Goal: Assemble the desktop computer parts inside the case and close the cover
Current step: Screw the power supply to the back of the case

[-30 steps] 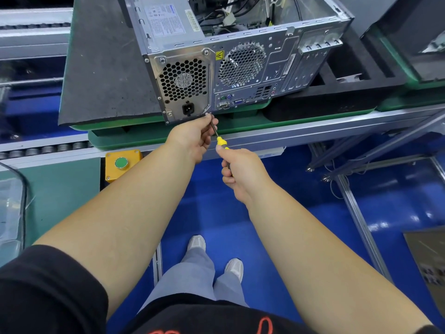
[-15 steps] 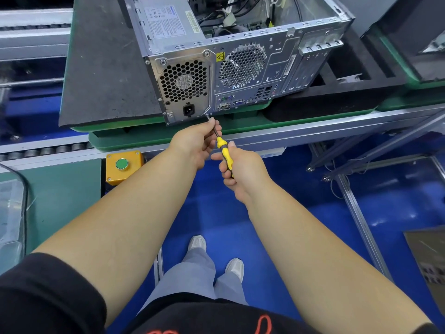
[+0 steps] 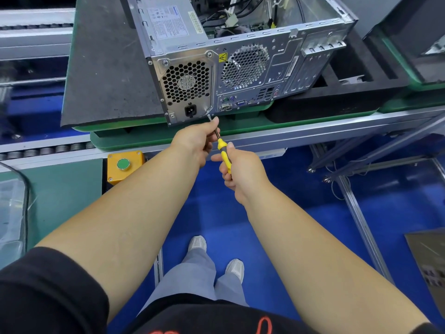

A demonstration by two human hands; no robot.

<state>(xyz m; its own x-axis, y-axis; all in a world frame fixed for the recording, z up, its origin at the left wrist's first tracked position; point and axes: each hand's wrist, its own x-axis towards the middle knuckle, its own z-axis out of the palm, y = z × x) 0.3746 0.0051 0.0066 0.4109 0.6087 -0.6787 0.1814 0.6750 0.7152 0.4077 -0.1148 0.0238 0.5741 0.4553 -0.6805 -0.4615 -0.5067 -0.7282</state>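
The computer case [image 3: 277, 66] is bare sheet metal, grey and slightly shiny, with punched vent holes. The power supply [image 3: 186, 83] inside it has the same dull metal skin and a paper label on top. The screwdriver [image 3: 222, 150] has a thin metal shaft and a glossy yellow plastic handle with black parts. Under the case lies a dark mat [image 3: 106, 68], matt and a little rough, like foam or rubber. The pallet [image 3: 149, 141] below looks like smooth green plastic. The floor [image 3: 277, 213] is blue and glossy. The sleeve [image 3: 48, 292] is black matt cloth.

Yellow warning triangle [image 3: 223, 57], text likely illegible
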